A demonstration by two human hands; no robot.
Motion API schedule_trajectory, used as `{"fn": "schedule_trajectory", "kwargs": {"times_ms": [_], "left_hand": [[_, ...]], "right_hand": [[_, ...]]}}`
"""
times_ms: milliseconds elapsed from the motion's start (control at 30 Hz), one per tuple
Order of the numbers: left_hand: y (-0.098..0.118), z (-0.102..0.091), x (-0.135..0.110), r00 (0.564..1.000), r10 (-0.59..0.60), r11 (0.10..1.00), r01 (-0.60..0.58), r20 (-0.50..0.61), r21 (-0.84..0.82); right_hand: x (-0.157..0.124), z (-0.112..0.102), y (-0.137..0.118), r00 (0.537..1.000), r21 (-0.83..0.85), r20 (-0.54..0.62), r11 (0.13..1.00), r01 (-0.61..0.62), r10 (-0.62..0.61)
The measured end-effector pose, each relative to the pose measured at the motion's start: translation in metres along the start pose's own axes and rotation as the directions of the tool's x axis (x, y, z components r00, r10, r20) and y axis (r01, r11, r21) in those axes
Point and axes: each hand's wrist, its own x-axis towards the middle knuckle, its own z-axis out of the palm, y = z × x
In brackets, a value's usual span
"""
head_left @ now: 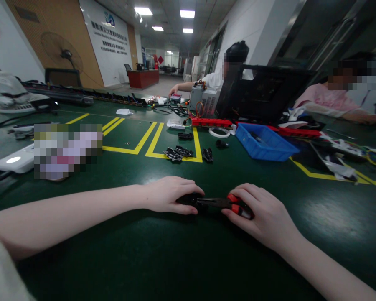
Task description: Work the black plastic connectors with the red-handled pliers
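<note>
My left hand rests on the green table, its fingers curled over a small black part that is mostly hidden. My right hand is closed round the red handles of a pair of pliers. The dark jaws of the pliers point left and meet the black part under my left fingers. Both forearms lie low over the table.
Several small black parts lie beyond my hands by yellow floor-tape lines. A blue bin and a red strip sit at the back right. Two other people sit across the table behind a black case. A white device lies at the left.
</note>
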Motion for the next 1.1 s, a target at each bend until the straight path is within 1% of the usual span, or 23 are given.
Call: {"fn": "schedule_trajectory", "kwargs": {"times_ms": [400, 533, 733, 1100], "left_hand": [[0.0007, -0.0016, -0.0005, 1.000, 0.011, 1.000, -0.011, -0.007, 0.010], [-0.0008, -0.0007, -0.0008, 1.000, 0.016, 0.999, -0.016, -0.001, 0.034], [-0.0018, 0.0035, -0.0001, 0.999, 0.035, 0.996, -0.033, -0.026, 0.087], [0.0011, 0.0029, 0.0000, 0.999, 0.035, 0.992, -0.033, -0.013, 0.120]], "right_hand": [[-0.0006, 0.0033, -0.0032, 0.999, -0.009, 0.024, 1.000, 0.029, -0.029], [-0.0002, 0.0037, -0.0047, 0.999, -0.022, 0.023, 0.999, 0.037, -0.036], [0.0005, 0.0053, -0.0073, 0.998, -0.058, 0.015, 0.997, 0.057, -0.056], [0.0019, 0.0000, -0.0021, 0.997, -0.057, 0.034, 0.996, 0.074, -0.072]]}}
